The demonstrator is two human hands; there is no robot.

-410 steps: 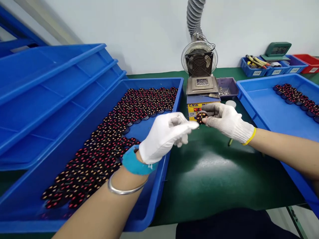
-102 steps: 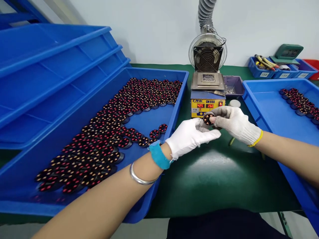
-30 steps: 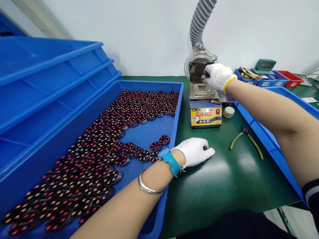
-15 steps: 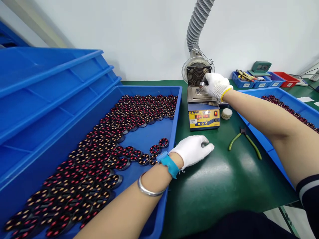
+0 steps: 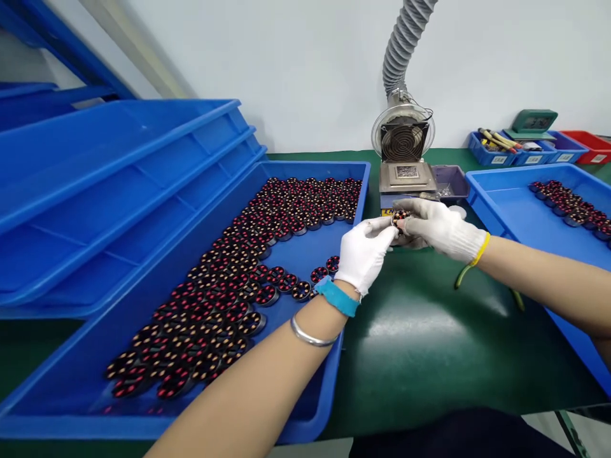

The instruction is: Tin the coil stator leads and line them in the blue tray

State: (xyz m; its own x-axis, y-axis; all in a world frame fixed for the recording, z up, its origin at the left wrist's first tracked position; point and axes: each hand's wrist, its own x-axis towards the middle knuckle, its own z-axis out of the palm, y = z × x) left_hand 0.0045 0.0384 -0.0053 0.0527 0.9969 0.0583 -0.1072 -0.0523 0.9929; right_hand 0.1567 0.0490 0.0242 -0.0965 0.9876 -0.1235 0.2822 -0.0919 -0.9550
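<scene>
In front of the solder pot (image 5: 408,181), both white-gloved hands meet around a small round black stator (image 5: 400,220) with copper-coloured windings. My left hand (image 5: 365,251) pinches its left side between thumb and fingers. From the right, my right hand (image 5: 442,229) is closed around the same stator, hiding part of it and most of the pot's yellow front panel. A large blue tray (image 5: 305,250) on the left holds many similar stators, some showing red windings and some copper-coloured ones. The left forearm crosses this tray's right wall.
Stacked blue trays (image 5: 143,184) stand at far left. Another blue tray (image 5: 506,194) with stators lies on the right. Green-handled pliers (image 5: 463,275) are partly hidden under my right wrist. A greyish bin (image 5: 453,181) sits beside the pot, below a ventilation hose (image 5: 408,41).
My right hand has come down from the pot's top toward me, carrying a stator. My left hand has risen from the table to meet it. The view has shifted left.
</scene>
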